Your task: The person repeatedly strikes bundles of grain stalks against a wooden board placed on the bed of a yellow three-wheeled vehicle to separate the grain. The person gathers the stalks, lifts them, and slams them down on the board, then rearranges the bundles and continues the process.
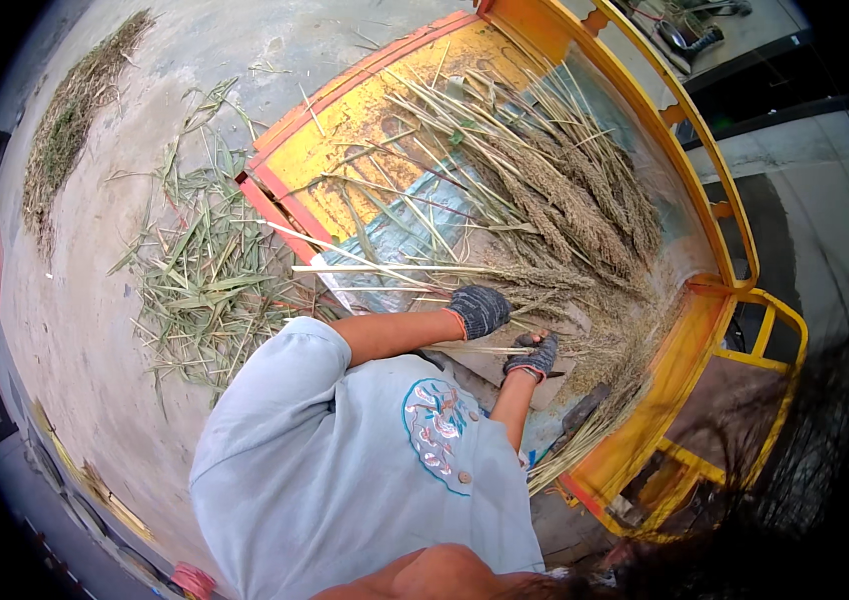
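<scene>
My left hand [481,311], in a dark grey knitted glove with an orange cuff, is curled over some broomcorn stalks [395,268]; its fingertips are hidden beneath. Just to the right and nearer me, my right hand [533,357], in a matching glove, has its fingers bent round pale stalks [480,350] that stick out to its left. A dark, narrow, pointed thing [557,375] shows beside this hand; its kind is unclear. Beyond both hands lies a large heap of broomcorn [565,190], brown seed heads to the right and cut stems to the left.
The heap lies in a yellow and orange cart bed [335,150] with a raised yellow rail [710,150] on the right. Loose seed heads [635,345] line its near right side. Green leaf trimmings [210,270] litter the concrete at left, with a dried plant pile [70,130] farther off.
</scene>
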`<state>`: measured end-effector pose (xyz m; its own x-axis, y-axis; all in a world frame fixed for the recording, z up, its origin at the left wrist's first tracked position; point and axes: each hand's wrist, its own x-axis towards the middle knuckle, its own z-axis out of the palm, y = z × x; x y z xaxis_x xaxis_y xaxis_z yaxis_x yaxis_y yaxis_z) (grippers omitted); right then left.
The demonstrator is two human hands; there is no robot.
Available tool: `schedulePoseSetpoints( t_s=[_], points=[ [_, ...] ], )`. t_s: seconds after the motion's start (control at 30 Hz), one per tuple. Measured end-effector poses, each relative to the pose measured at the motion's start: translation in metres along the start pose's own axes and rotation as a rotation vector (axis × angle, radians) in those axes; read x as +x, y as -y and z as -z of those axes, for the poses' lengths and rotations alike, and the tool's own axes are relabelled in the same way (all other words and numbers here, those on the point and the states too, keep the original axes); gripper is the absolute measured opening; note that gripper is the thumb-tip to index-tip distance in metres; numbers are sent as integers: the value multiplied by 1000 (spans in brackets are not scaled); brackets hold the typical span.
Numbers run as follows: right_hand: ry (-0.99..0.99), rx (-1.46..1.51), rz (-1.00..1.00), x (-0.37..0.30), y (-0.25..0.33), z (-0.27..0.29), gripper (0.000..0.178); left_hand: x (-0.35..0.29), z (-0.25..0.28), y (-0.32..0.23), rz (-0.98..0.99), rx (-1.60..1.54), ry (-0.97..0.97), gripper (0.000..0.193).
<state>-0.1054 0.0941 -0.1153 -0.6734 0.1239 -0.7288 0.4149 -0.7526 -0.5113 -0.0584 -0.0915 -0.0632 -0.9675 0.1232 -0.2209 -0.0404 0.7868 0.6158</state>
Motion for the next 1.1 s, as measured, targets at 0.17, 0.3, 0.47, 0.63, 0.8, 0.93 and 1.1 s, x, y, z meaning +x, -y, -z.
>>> schedulePoseSetpoints(
  t_s=[0.17,0.3,0.47,0.63,0.8,0.93,1.1],
  points=[
    [-70,-89,11,-7,-4,-12,13,4,8,16,-24,-59,104,34],
    [-170,-71,16,10,13,2,16,-22,-4,69,-47,-89,111,58],
    [-209,-115,-91,50,31,53,18,-113,35,141,172,-74,239,40],
    [-205,-130,-17,116,27,107,20,-223,53,179,494,-204,158,33],
    [-384,-451,-45,145,23,78,32,-268,16,176,636,-297,-23,27],
    [-583,-1186,125,125,23,79,59,-259,-26,179,700,-380,71,31],
    [-621,-1425,142,53,27,104,51,-269,-67,200,657,-405,38,29]
  ],
)
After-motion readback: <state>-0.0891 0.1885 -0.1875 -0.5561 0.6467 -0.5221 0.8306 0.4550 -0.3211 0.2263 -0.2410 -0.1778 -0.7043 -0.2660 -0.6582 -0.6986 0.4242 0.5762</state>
